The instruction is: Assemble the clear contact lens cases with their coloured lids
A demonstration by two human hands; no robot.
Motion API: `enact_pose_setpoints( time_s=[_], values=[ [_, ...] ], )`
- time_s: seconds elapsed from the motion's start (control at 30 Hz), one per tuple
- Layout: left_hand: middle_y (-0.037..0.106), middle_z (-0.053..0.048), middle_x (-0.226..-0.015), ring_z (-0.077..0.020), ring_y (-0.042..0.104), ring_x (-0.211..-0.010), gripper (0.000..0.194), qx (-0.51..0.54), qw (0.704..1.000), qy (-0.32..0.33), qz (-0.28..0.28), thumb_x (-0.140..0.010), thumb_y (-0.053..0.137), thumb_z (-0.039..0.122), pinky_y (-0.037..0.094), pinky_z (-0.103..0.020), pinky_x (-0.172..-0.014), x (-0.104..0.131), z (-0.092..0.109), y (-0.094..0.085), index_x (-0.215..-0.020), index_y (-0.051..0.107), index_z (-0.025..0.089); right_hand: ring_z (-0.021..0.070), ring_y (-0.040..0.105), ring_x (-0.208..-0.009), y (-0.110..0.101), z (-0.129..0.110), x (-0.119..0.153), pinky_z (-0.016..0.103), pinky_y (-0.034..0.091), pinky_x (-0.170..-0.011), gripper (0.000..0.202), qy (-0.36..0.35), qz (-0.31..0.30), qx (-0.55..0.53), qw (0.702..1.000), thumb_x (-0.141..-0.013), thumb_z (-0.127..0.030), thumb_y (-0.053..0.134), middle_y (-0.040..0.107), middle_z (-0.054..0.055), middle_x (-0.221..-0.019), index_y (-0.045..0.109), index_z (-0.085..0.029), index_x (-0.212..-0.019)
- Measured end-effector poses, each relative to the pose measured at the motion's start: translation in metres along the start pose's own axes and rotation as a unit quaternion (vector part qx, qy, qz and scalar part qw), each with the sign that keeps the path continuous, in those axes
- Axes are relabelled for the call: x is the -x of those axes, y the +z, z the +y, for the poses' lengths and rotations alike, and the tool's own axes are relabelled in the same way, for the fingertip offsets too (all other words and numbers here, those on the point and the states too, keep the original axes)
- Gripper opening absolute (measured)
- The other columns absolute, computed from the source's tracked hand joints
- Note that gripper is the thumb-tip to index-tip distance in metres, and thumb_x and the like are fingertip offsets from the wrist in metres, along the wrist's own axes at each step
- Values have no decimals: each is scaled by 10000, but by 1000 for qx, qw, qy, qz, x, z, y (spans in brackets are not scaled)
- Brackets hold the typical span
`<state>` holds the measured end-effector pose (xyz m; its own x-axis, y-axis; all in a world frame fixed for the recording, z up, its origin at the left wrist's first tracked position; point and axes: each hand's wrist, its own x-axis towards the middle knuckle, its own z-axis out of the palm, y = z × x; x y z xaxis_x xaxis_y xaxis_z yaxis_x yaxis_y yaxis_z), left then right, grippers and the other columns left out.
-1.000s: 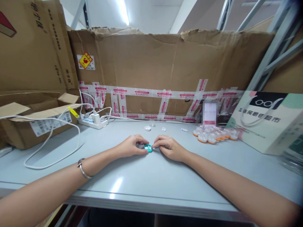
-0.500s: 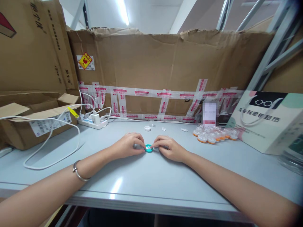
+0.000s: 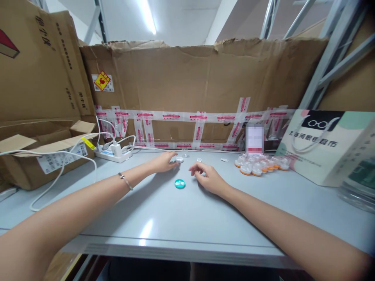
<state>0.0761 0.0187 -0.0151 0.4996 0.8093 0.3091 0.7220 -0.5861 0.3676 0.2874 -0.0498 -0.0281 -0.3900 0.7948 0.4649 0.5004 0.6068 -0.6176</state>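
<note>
A round teal piece (image 3: 179, 184) with white parts inside lies flat on the grey table (image 3: 164, 218). Beyond it, my left hand (image 3: 166, 162) reaches to a small white ring (image 3: 179, 159), fingers apart at its left side. My right hand (image 3: 206, 176) hovers or rests right of the teal piece, fingers curled with gaps between them and nothing in them. A clear round piece (image 3: 184, 153) sits behind the ring. Small white parts (image 3: 199, 159) (image 3: 224, 160) lie farther right.
Clear cases with orange bases (image 3: 254, 168) cluster at the right, before a pixelated card (image 3: 254, 138). A paper bag (image 3: 316, 148) and clear container (image 3: 360, 183) stand far right. At left are an open carton (image 3: 26, 168), power strip (image 3: 114, 155) and white cables.
Both hands have let go of the teal piece. My left hand has moved forward to the white ring; my right hand has drawn slightly away. The view has shifted a little.
</note>
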Motion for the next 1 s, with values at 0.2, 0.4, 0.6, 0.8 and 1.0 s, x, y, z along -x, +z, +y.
enact_pose_setpoints(
  time_s=[0.2,0.4,0.6,0.8,1.0],
  values=[
    [632,-133,-970,-281,547,-970,310,54,998,-39,-4,-716,596,329,376,-349,-845,-36,-2,17,-950,601,125,119,539,-676,-6,1,-1,246,388,-621,206,34,15,-7,999,-735,-118,395,619,4,-739,572,-171,-827],
    [610,-77,-1041,-170,573,-898,456,197,976,-43,-86,-843,425,444,421,-271,-728,-3,9,-24,-1229,456,204,134,536,-726,-6,-3,-1,269,401,-652,169,62,-2,-23,998,-781,-218,436,610,23,-815,555,-173,-892],
    [565,-104,-1047,-153,520,-878,368,510,842,-69,-159,-835,494,378,384,-248,-695,38,14,-37,-1140,558,181,221,499,-940,6,-11,4,377,382,-822,573,41,-104,52,992,-618,-517,669,554,77,-1004,515,-191,-1063],
    [608,-77,-986,-140,510,-817,297,511,833,-94,-190,-798,552,334,350,-231,-643,36,4,-13,-1026,627,159,229,478,-991,14,-11,1,410,343,-885,444,34,-130,80,988,-618,-466,700,525,61,-1005,574,-215,-962],
    [616,-53,-1037,-136,520,-842,327,463,859,-74,-205,-773,584,318,369,-226,-715,37,7,-11,-1065,603,171,200,500,-939,15,-4,-3,364,376,-848,439,57,-129,43,989,-590,-449,724,525,40,-963,603,-229,-951]
  ],
)
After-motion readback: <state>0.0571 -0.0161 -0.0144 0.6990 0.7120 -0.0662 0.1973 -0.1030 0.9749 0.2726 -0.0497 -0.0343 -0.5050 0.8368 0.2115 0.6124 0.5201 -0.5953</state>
